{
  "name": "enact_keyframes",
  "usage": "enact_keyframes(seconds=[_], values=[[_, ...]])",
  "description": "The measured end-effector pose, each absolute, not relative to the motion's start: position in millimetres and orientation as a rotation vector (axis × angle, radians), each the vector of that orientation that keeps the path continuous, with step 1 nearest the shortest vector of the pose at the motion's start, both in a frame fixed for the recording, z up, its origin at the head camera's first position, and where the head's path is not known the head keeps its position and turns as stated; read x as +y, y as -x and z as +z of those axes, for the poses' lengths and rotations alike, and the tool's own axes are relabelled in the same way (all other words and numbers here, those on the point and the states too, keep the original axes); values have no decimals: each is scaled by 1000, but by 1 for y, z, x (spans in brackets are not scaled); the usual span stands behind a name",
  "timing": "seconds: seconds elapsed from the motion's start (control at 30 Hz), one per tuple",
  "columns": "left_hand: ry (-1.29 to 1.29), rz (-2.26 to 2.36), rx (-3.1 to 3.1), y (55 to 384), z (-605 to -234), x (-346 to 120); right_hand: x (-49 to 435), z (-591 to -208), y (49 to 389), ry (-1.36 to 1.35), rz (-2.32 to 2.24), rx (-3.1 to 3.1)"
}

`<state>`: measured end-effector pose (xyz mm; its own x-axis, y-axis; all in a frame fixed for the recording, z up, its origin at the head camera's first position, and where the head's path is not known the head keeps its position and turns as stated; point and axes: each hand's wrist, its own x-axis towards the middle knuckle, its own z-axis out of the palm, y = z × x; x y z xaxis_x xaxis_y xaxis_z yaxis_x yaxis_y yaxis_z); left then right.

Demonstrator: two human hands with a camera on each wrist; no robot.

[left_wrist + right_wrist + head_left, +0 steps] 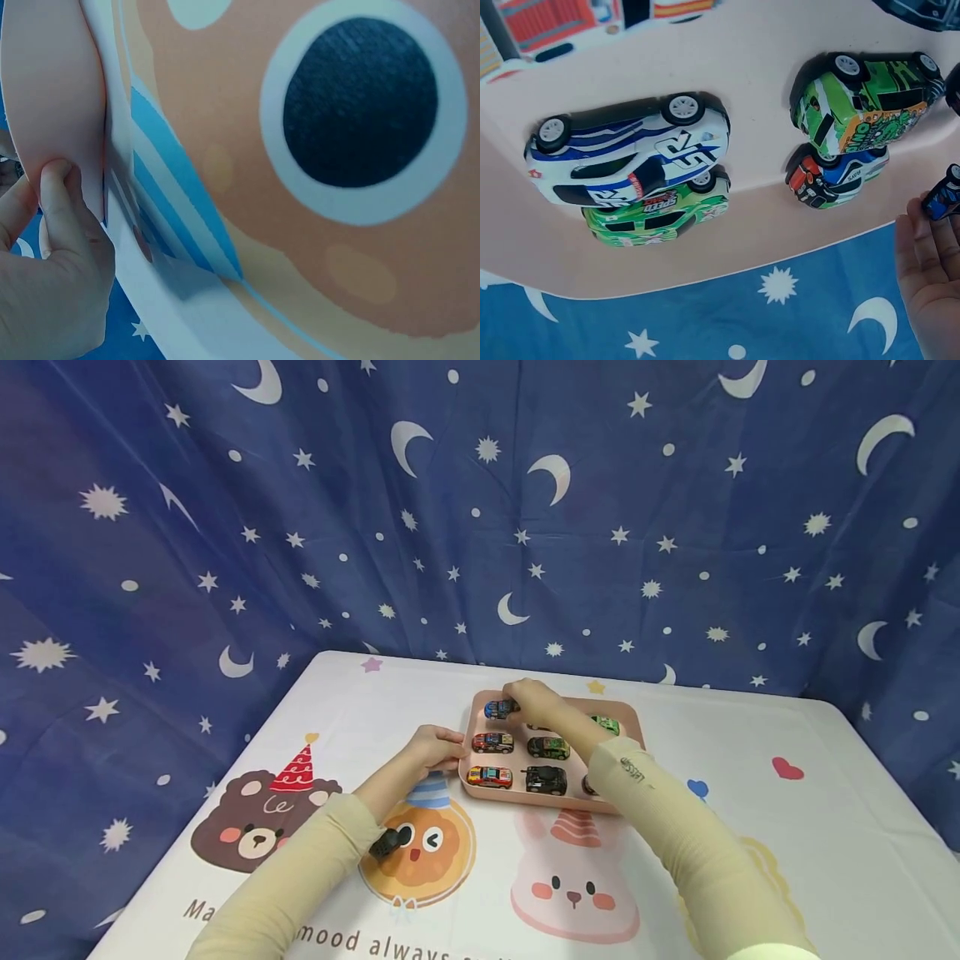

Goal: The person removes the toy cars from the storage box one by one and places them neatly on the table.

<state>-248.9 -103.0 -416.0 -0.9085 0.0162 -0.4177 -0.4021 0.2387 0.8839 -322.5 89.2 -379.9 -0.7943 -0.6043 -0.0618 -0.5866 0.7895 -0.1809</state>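
Blue car (497,710), at ten o'clock in the tray (56,82), is being pinched by right fingers (924,255), left fingers (58,187) clamping nine o'clock against sliding.

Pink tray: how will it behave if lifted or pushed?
The tray is probably fairly stiff: its wall looks unbuckled where pinched. Tilting may send the toy cars rolling, since several show wheels. Tipping seems unlikely: it looks broad and low.

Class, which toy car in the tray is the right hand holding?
The blue car in the far-left corner of the tray, seen from the head camera; the right hand holds only that one.
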Motion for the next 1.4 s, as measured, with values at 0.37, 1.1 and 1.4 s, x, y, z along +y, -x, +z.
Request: enact_keyframes(seconds=[0.37, 1.1, 1.4], values=[[377, 1708, 2166, 249, -415, -103, 106, -374, 311, 1004, -419, 2880], [345, 1744, 2137, 249, -412, -104, 150, -368, 291, 975, -609, 2951], [361, 1726, 2147, 249, -411, -102, 174, -367, 285, 901, -705, 2961]])
